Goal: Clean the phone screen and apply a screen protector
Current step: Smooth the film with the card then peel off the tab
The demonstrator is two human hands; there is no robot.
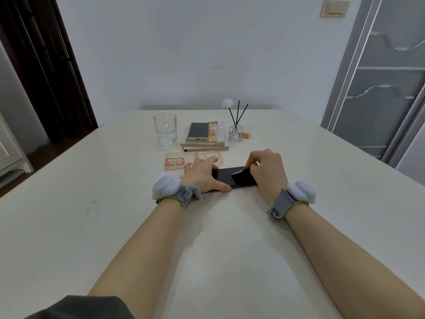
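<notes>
Status: mid-task, not finished.

- Phone (224, 178) lies flat, crosswise on the table (115, 203), dead centre between both hands, screen up and dark.
- Left hand (202, 174) is palm-down on the phone's 9 o'clock end, fingers fairly straight, thumb along the near edge. It pins the phone down rather than wrapping it.
- Right hand (266, 169) is at the 3 o'clock end, fingertips pinching a dark sheet (241, 174). The sheet is lifted off the glass at that end and slopes down to touch the screen near mid-phone.
- Can't tell if the sheet is the protector going on, a liner peeling off, or a wipe. It looks stiff, so my guess is protector or liner.
- Done, as far as I can judge: the case (207, 155) is off and lies clear just beyond the phone at 12 o'clock.
- Whether the screen is cleaned, can't tell.
- Left: get the sheet flat and aligned (or off), press out bubbles, probably re-case.

Writing:
- Case has red print and a red camera ring, too small to read.
- Diffuser (235, 133) at 1 o'clock has a white label, illegible.
- No brand visible on the phone or on the second phone (198, 131) lying on the books (204, 147) at 12 o'clock.
- Glass (165, 128) at 11 o'clock is unmarked.
</notes>
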